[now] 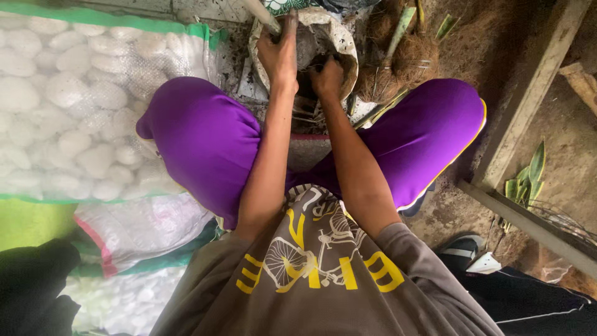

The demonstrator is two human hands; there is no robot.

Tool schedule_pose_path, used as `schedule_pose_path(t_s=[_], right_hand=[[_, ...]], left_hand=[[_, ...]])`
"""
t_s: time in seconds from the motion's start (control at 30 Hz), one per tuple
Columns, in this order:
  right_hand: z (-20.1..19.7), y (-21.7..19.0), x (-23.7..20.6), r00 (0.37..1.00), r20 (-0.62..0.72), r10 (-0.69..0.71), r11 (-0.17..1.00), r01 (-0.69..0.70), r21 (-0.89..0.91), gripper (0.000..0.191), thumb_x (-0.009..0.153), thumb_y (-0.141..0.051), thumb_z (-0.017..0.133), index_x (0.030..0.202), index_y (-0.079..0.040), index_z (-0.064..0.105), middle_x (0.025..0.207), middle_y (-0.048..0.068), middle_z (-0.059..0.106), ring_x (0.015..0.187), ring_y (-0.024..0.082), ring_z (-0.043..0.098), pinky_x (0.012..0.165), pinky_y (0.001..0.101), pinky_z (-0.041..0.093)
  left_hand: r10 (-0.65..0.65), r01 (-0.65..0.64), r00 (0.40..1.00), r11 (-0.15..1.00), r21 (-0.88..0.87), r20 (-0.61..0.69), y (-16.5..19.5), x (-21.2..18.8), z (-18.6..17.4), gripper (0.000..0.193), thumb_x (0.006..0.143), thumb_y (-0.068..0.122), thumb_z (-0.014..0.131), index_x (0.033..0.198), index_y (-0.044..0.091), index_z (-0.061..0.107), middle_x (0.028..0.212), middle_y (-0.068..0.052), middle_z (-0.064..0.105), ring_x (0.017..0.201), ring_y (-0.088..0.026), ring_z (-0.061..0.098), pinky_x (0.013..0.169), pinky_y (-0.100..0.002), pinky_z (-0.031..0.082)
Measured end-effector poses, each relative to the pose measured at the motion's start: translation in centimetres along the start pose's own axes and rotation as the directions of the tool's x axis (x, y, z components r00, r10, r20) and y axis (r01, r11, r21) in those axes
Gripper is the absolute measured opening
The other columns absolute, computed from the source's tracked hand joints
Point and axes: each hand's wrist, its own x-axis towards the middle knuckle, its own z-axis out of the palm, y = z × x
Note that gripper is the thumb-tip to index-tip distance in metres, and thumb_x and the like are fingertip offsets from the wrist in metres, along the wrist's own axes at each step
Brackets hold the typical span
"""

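Top middle of the frame: a white sack [343, 43] full of dark soil [311, 50]. The left hand [280, 56] grips its rim with curled fingers. The right hand [328, 78] is dug into the soil, so can't tell its fingers. Coconut fibre [413, 59] sits just right.

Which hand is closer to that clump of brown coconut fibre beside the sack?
Right. The right hand digs in the sack next to the fibre clump; the left hand grips the sack's far rim.

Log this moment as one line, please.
left hand on sack rim | right hand inside sack, in soil | husk clump right of sack | pebble bag at left
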Motion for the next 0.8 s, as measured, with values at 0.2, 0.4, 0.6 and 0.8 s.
schedule_pose_path(t_s=[0.2,0.4,0.6,0.8], right_hand=[[0.1,0.2,0.1,0.993,-0.088,0.074,0.984,-0.059,0.166,0.037,0.087,-0.027,0.076,0.111,0.000,0.072,0.108,0.023,0.075,0.105,0.040,0.070,0.094,0.0476,0.054],[-0.3,0.1,0.4,0.983,0.036,0.180,0.743,-0.160,0.650,0.041,0.100,-0.026,0.058,0.129,0.001,0.063,0.125,0.022,0.072,0.115,0.034,0.068,0.099,0.0408,0.052],[-2.1,-0.5,0.1,0.976,-0.059,0.212,0.974,-0.206,0.093,0.054,0.100,-0.042,0.054,0.141,-0.007,0.060,0.133,0.018,0.067,0.122,0.032,0.062,0.104,0.0410,0.047],[-3.3,0.5,0.3,0.871,0.386,0.303,0.429,-0.486,0.761,0.079,0.102,-0.057,0.044,0.158,-0.003,0.031,0.153,0.023,0.049,0.136,0.039,0.052,0.107,0.0565,0.041]], left_hand=[[-0.026,0.026,1.000,1.000,0.013,-0.014,0.7,-0.5,0.1,0.078,0.090,0.039,0.075,0.143,-0.012,0.047,0.133,-0.027,0.067,0.131,-0.034,0.063,0.120,-0.050,0.038],[0.036,-0.035,0.999,0.999,0.016,-0.006,1.2,-0.9,-0.1,0.067,0.091,0.040,0.075,0.137,-0.006,0.056,0.130,-0.022,0.068,0.129,-0.032,0.064,0.118,-0.048,0.042],[0.004,-0.005,1.000,0.999,0.040,0.018,0.5,-0.8,0.0,0.065,0.088,0.042,0.074,0.134,-0.003,0.061,0.127,-0.019,0.068,0.123,-0.032,0.064,0.113,-0.049,0.045],[-0.080,0.081,0.996,0.997,0.011,-0.043,-0.4,0.2,-0.1,0.061,0.086,0.041,0.078,0.127,-0.001,0.064,0.126,-0.022,0.070,0.126,-0.033,0.065,0.118,-0.056,0.036]])
